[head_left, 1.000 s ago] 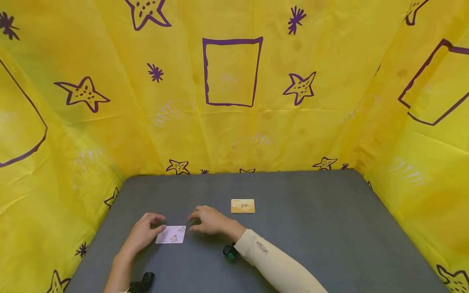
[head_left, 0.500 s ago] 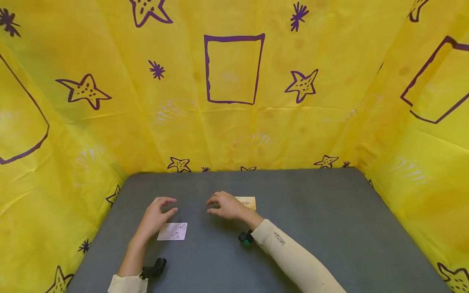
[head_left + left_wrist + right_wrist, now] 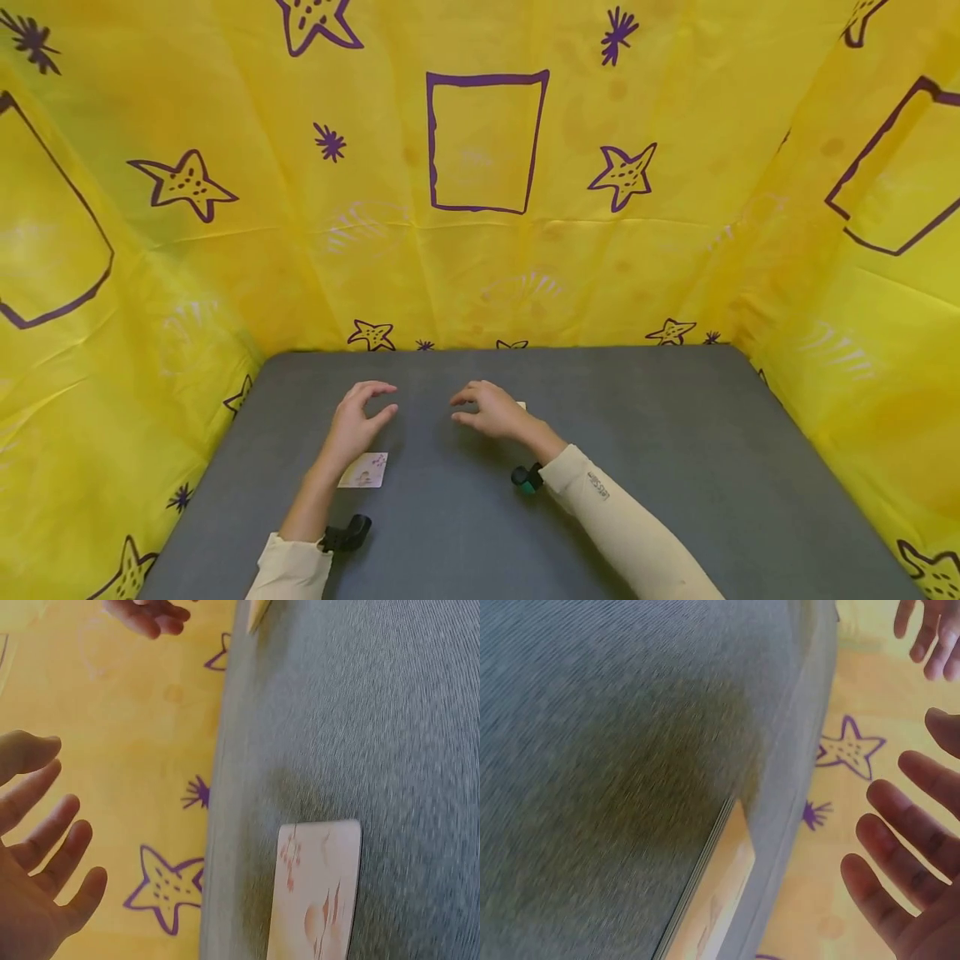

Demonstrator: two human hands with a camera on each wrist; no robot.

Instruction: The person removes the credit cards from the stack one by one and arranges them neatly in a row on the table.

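Pale pink card is being observed lying flat on the dark grey table, left of the middle; its left edge is being covered in the head view by the left wrist. Reddish blossom-like marks and darker slender figures are being shown on its face in the left wrist view, where its lower end is being cut off by the frame. The left hand is being held raised beyond the card and apart from it, fingers spread and gently bent, thumb set away from them. The right hand is being held in a similar posture, fingers spread and palm turned toward the left hand, a gap being left between the two. A yellow card is being mostly hidden behind the right hand in the head view, only a pale corner being exposed; in the right wrist view it is being seen steeply from the side, resting on the table near the right hand but apart from it. Fine parallel lines are being noted along its edge; whether layers are being shown cannot be told. Cream sleeves are being worn on both arms, and a black device is being carried at the left wrist. The table is being enclosed by a yellow backdrop printed with purple-outlined stars.
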